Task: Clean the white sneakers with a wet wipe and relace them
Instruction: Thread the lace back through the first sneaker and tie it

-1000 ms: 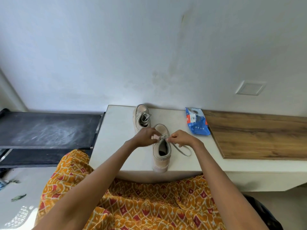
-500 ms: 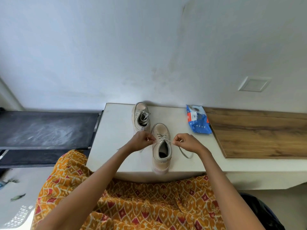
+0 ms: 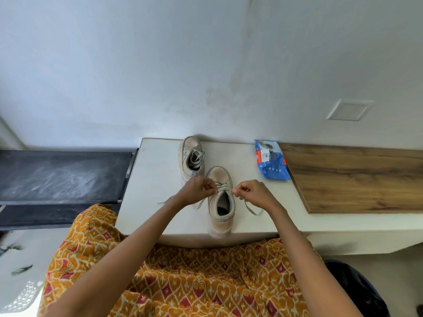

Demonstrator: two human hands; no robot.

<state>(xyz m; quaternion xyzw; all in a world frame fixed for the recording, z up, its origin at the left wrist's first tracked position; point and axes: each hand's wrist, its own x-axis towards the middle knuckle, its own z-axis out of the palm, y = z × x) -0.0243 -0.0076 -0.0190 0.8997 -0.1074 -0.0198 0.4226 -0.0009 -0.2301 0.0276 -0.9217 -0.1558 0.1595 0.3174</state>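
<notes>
Both hands pinch the lace ends of the near sneaker.

The left hand (image 3: pixel 196 191) and right hand (image 3: pixel 250 193) flank the near sneaker (image 3: pixel 220 202) at the white counter's (image 3: pixel 155 179) near edge, fingers curled, each pinching one end of its grey lace (image 3: pixel 222 187) at the top eyelets. The far sneaker (image 3: pixel 191 156) stands just beyond to the left; the blue wipe pack (image 3: pixel 271 164) lies to the far right, beside the wooden board (image 3: pixel 357 179).
</notes>
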